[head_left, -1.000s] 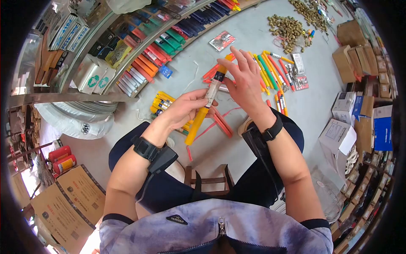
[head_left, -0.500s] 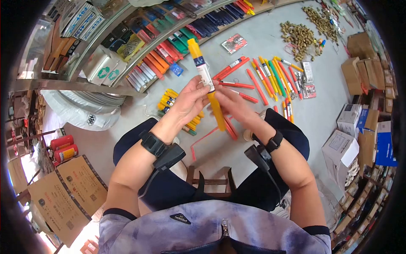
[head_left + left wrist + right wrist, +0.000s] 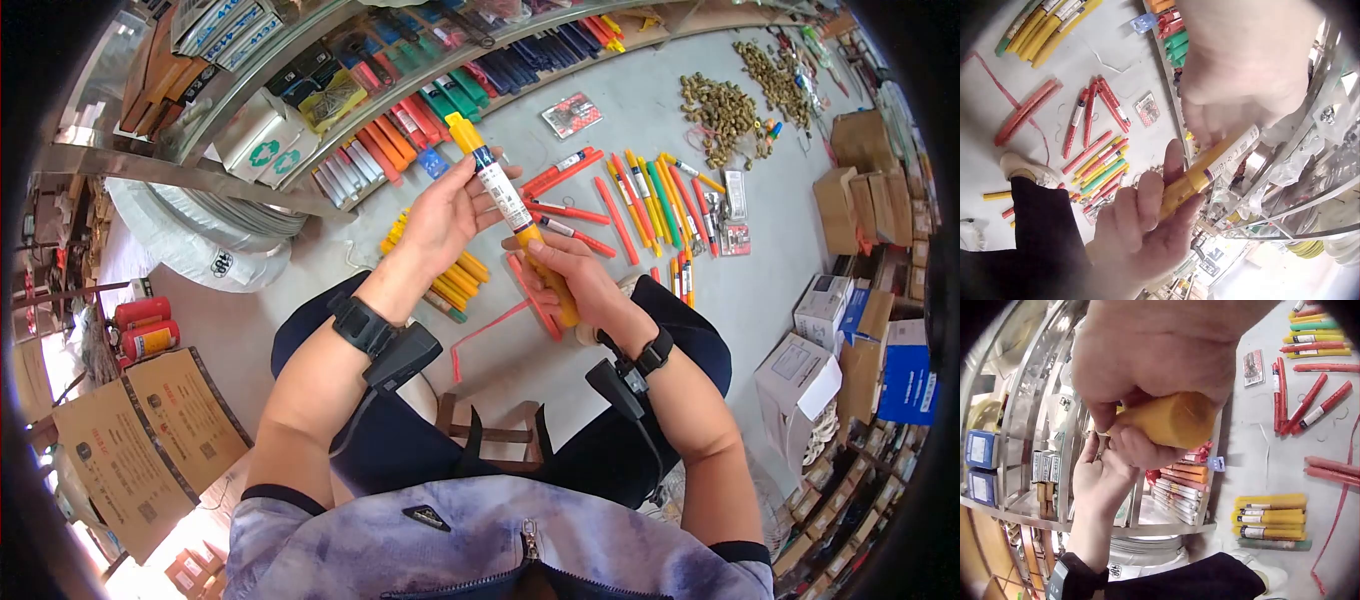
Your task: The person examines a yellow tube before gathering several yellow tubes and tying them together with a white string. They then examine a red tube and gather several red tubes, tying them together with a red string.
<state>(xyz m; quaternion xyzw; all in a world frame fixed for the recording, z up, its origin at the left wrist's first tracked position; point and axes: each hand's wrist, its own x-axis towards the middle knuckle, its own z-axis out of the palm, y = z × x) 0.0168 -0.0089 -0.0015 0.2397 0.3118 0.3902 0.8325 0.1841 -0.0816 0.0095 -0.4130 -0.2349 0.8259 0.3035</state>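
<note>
A yellow tube-shaped packet with a white and dark blue label is held slantwise between both hands in the head view. My left hand holds its upper part, thumb on one side and fingers behind. Lower down, my right hand grips the plain yellow end, as the left wrist view also shows, with the right fingers round the packet. The round yellow end faces the right wrist camera. Below the hands on the floor, similar yellow packets lie stacked.
Red packets and a mixed row of yellow, green and red ones lie on the floor. Brass-coloured fittings are heaped farther off. A metal shelf stands at the left, cardboard boxes at the right.
The right hand has come down from the packet's top, passed its lower part and now grips the lower end. The left hand has shifted up to the label's upper end.
</note>
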